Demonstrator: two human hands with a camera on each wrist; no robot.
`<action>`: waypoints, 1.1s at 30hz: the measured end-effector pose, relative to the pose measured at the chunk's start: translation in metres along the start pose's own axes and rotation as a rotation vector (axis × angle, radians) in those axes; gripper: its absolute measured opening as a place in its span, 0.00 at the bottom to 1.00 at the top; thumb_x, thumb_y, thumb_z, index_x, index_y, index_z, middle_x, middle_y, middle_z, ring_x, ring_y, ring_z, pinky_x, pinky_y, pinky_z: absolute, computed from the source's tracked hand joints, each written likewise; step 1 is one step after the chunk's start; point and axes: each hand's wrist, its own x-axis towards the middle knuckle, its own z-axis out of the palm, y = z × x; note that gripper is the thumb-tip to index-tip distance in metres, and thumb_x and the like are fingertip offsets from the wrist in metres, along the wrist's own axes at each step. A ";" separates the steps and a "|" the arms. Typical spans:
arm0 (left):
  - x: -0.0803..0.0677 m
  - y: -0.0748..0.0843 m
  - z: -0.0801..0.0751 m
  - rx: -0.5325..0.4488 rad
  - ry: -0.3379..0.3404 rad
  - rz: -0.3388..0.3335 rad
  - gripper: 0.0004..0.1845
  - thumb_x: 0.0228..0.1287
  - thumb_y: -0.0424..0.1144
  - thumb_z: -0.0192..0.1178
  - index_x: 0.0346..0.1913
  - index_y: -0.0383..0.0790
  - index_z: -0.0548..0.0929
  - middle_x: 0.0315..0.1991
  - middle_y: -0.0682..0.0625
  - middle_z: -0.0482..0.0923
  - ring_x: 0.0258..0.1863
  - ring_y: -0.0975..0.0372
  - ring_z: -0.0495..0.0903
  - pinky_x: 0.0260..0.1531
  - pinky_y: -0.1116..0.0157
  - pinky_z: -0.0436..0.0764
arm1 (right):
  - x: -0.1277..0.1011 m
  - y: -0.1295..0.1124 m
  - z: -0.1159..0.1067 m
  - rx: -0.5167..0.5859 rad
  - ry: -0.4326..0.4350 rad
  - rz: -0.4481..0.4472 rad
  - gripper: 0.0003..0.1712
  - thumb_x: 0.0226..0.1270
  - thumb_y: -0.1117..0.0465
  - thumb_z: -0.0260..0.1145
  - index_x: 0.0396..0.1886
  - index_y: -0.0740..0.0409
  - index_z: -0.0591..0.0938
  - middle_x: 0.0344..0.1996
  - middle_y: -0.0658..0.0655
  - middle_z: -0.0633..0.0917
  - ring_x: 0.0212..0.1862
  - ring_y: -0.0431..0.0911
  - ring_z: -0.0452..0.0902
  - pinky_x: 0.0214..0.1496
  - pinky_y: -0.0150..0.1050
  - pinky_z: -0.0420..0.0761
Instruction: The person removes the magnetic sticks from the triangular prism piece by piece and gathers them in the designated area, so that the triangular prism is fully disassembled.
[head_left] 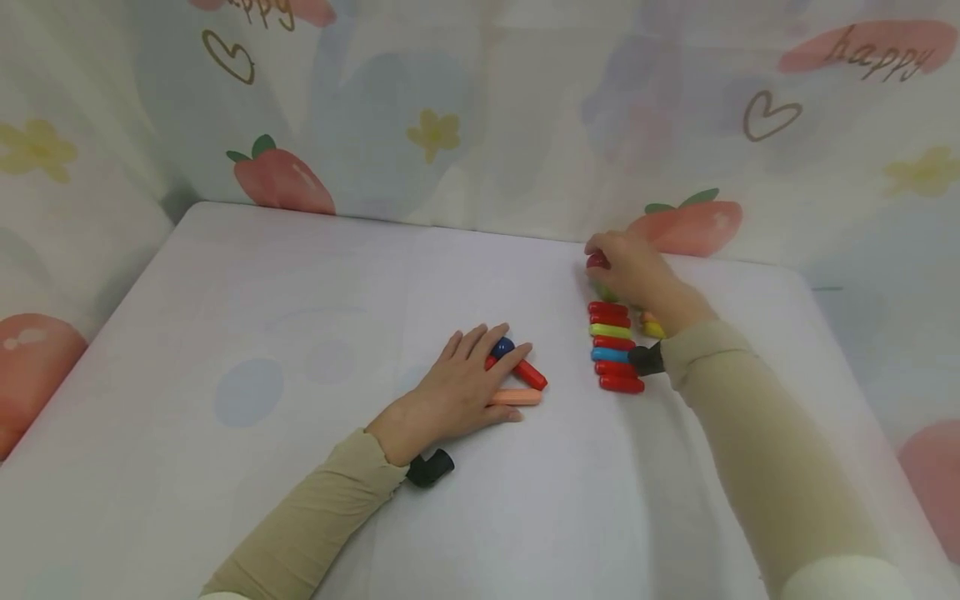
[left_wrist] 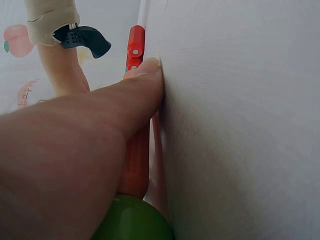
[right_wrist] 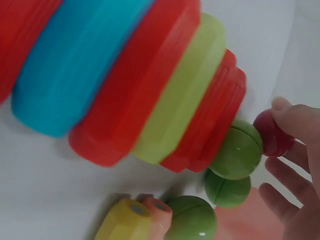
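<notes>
- Ball work at the far edge of the tabletop (head_left: 300, 467), where the right hand (head_left: 637, 271) pinches a dark red ball (right_wrist: 272, 132) between its thumb and curled fingers
- Right up against it in the right-wrist view sits a green ball (right_wrist: 237, 152), with a second green ball (right_wrist: 227, 191) just beside; whether red and green actually touch, I can't tell
- And what a line-up here: a row of seven rods (head_left: 611, 331), side by side, running from the green balls towards the near edge: red, red, lime, red, blue, red, red
- Beside that row, on its right, lie a yellow rod (right_wrist: 125, 222) and a pale orange rod (right_wrist: 157, 217) close together, a third green ball (right_wrist: 191, 218) at their far end
- Over to the left hand (head_left: 450, 387), palm down near the middle, fingers spread and laid over a little cluster of pieces
- There's a blue ball (head_left: 503, 347) peeking out between its fingers, a red rod (head_left: 531, 373) poking out from under them, and a peach rod (head_left: 517, 397) in the gap between index finger and thumb
- Low in the left-wrist view, another green ball (left_wrist: 132, 222) shows next to that hand, at the end of an orange rod (left_wrist: 136, 170)
- Beige sleeves (head_left: 757, 450) on both arms, and strawberries and flowers all over the backdrop (head_left: 517, 125) behind
</notes>
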 end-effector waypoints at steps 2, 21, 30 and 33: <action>0.000 0.000 0.000 0.003 0.001 0.000 0.44 0.65 0.66 0.56 0.79 0.57 0.52 0.80 0.45 0.46 0.77 0.46 0.50 0.75 0.43 0.55 | 0.001 -0.001 0.003 -0.012 0.003 -0.002 0.25 0.68 0.63 0.67 0.63 0.63 0.75 0.50 0.64 0.81 0.51 0.58 0.74 0.55 0.53 0.81; -0.001 0.001 0.000 0.027 0.003 0.000 0.45 0.65 0.66 0.56 0.79 0.57 0.51 0.79 0.44 0.46 0.77 0.46 0.51 0.74 0.43 0.56 | -0.004 -0.003 0.006 -0.015 0.045 0.005 0.30 0.67 0.62 0.68 0.67 0.60 0.70 0.64 0.65 0.74 0.63 0.60 0.69 0.63 0.57 0.77; -0.001 0.000 0.000 0.031 0.009 0.002 0.45 0.65 0.67 0.55 0.79 0.57 0.51 0.79 0.44 0.47 0.77 0.45 0.51 0.74 0.43 0.56 | -0.025 -0.015 0.005 0.021 0.175 -0.120 0.26 0.64 0.64 0.70 0.62 0.60 0.76 0.62 0.64 0.76 0.63 0.59 0.70 0.61 0.56 0.79; -0.001 0.002 0.000 0.030 0.007 0.005 0.45 0.65 0.67 0.55 0.79 0.57 0.51 0.79 0.44 0.47 0.77 0.45 0.51 0.74 0.42 0.56 | -0.034 -0.019 0.006 0.026 0.226 -0.188 0.24 0.63 0.65 0.70 0.59 0.60 0.77 0.60 0.63 0.78 0.60 0.58 0.74 0.59 0.55 0.80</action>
